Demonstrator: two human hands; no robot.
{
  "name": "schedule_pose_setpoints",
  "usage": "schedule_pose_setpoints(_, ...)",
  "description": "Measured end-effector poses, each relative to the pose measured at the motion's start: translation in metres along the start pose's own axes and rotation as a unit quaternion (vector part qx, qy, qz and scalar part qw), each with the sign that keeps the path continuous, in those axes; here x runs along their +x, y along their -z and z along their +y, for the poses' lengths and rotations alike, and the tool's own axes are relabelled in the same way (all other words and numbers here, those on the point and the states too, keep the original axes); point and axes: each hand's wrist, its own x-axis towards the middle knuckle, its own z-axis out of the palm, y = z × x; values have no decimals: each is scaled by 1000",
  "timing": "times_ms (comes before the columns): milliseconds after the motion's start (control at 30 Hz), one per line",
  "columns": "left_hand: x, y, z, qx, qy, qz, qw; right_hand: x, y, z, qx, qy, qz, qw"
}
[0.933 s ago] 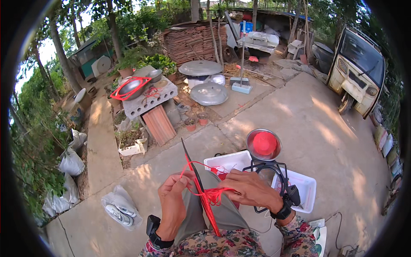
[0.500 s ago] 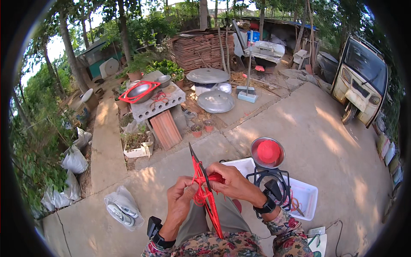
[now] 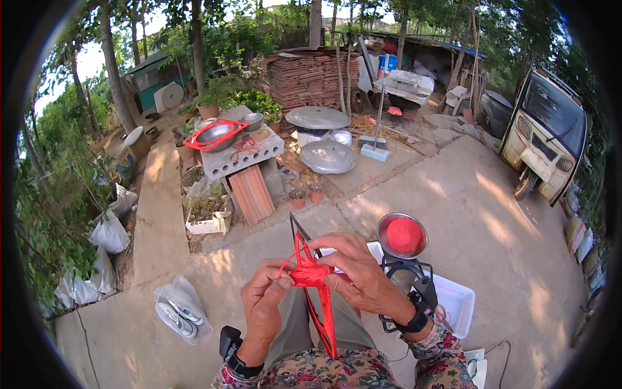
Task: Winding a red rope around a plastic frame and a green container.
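A thin dark frame (image 3: 293,225) with a pointed top stands in front of my lap, its lower side closely wrapped in red cord (image 3: 328,318). A loose bundle of red cord (image 3: 309,274) lies across the frame between my hands. The thumb and fingers of my left hand (image 3: 264,295) pinch the cord at the left of the bundle, with a small loop rising beside them. Gripping the bundle from the right is my right hand (image 3: 355,272), its index finger stretched over the top near the frame. Part of the bundle is hidden behind the right fingers.
Right of my hands, a steel bowl (image 3: 383,245) holds a red ball of cord (image 3: 404,235). Near it are a black metal rack (image 3: 389,322) and a white tray (image 3: 464,305). Bagged shoes (image 3: 183,311) lie left. Ahead, a concrete slab (image 3: 249,159) bears a red-wrapped frame with a basin.
The red bundle has moved from the right hand's side across to the front of the frame. My right hand has shifted slightly, and the frame has turned a little.
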Motion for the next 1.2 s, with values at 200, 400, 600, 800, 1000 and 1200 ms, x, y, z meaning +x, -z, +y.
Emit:
schedule_pose_setpoints(200, -2, 4, -21, -16, 75, -13, 997, -61, 47, -15, 649, -130, 223, 716)
schedule_pose_setpoints(400, -14, -19, -33, -55, 197, -43, 978, -146, 80, -18, 587, -256, 336, 690)
schedule_pose_setpoints(600, -24, -23, -55, 67, 142, -93, 983, -187, 59, -19, 388, -441, 218, 779)
schedule_pose_setpoints(800, -20, -37, -59, 20, 123, -62, 990, -172, 46, -33, 116, -502, -45, 856)
schedule_pose_setpoints(1000, -17, -38, -56, 11, 136, -70, 988, -175, 62, -49, 354, -484, 119, 792)
schedule_pose_setpoints(1200, -20, -41, -61, 87, 58, -56, 993, -190, 43, -57, 411, -337, 35, 846)
